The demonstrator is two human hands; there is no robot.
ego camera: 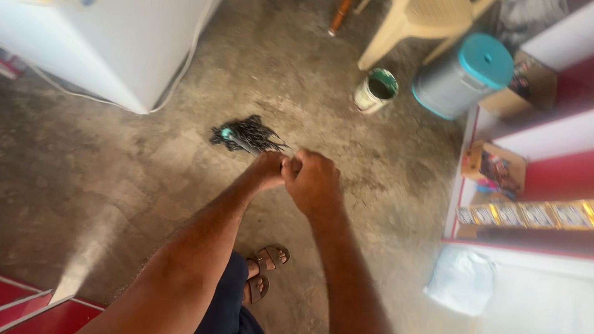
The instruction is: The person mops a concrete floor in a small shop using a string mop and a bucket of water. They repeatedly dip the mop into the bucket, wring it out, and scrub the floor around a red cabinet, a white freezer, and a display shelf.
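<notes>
I see left hand (267, 168) and right hand (313, 181) touching, both clenched on thin mop handle; dark stringy mop head (248, 135) on concrete floor (82, 170) just beyond left knuckles.

One camera sits on the person's head. It looks straight down at the grey floor (96, 171), with the arms close below it.

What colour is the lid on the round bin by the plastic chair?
Teal, on a grey bin; head view shows it.
</notes>
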